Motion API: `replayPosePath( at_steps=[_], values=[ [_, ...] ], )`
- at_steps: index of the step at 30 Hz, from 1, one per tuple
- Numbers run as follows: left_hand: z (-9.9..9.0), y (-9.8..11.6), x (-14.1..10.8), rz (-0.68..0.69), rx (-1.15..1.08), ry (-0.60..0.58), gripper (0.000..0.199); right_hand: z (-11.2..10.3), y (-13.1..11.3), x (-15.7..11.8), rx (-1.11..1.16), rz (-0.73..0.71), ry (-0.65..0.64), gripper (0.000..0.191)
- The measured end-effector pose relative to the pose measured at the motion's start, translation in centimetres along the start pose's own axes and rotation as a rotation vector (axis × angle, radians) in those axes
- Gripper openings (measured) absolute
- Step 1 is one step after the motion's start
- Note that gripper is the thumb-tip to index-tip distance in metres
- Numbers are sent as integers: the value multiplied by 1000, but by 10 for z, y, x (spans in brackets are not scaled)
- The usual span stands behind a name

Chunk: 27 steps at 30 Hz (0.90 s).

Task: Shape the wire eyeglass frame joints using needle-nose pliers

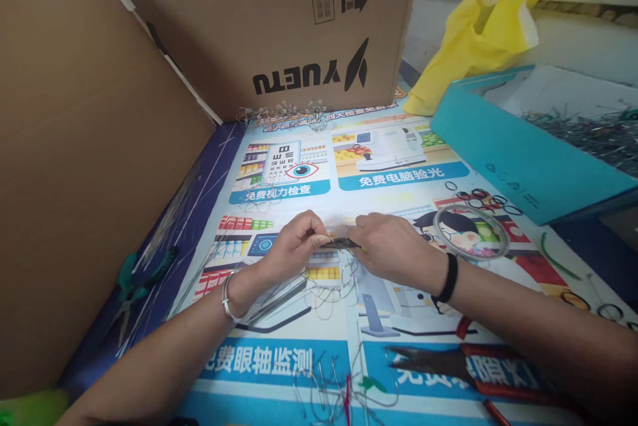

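Observation:
Over the printed poster, my right hand (386, 243) is closed around a pair of pliers (343, 242), whose dark jaws point left. My left hand (299, 243) pinches a thin wire at the tip of those jaws; the pinched end is mostly hidden by the fingers. Fine looped wires (323, 290) lie below and between both hands. Just right of my right hand is a clear round ring, like a tape roll (471, 232). Bent wire pieces (329, 386), with pink and green bits among them, lie near the front edge.
Red-handled scissors (498, 367) lie under my right forearm. Green-handled pliers (132, 293) and long straight wires (172, 220) are at left. Cardboard (309, 34) walls the back and left. A teal box (528, 153) holding metal bits, black rings (478, 197) and a yellow bag (478, 34) are right.

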<state>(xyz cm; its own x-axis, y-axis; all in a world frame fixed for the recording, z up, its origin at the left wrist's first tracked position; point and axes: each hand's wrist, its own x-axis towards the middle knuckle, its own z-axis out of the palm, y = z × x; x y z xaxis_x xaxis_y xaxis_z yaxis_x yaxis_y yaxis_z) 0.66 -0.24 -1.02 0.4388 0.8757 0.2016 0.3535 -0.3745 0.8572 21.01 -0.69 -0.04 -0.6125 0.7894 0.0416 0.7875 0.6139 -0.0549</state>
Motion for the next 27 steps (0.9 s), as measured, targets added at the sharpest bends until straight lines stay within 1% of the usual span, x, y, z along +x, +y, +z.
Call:
replayPosePath(
  at_steps=[4,8,12,16,18,20,23,25,27],
  values=[
    [1,-1,0,-14,-13,4,16,1,0,0,7,1,-9,15],
    [2,-2,0,-53,-54,31,18,4,0,0,9,6,30,15],
    [2,-2,-1,-103,-99,111,17,1,5,1,-17,38,56,14],
    [1,-2,-1,-131,-90,213,14,-9,14,0,-32,122,81,17],
    [0,-1,-1,-132,-75,242,11,-14,18,0,47,172,74,21],
    [0,1,-1,-136,-41,265,10,-17,18,0,203,207,39,24],
    [1,4,0,-158,27,316,11,-15,13,-1,425,205,-32,30],
    [1,6,0,-167,40,337,11,-11,8,-2,483,194,-54,31],
    [2,5,-1,-165,21,332,11,-7,1,-3,487,194,-39,30]
  ],
)
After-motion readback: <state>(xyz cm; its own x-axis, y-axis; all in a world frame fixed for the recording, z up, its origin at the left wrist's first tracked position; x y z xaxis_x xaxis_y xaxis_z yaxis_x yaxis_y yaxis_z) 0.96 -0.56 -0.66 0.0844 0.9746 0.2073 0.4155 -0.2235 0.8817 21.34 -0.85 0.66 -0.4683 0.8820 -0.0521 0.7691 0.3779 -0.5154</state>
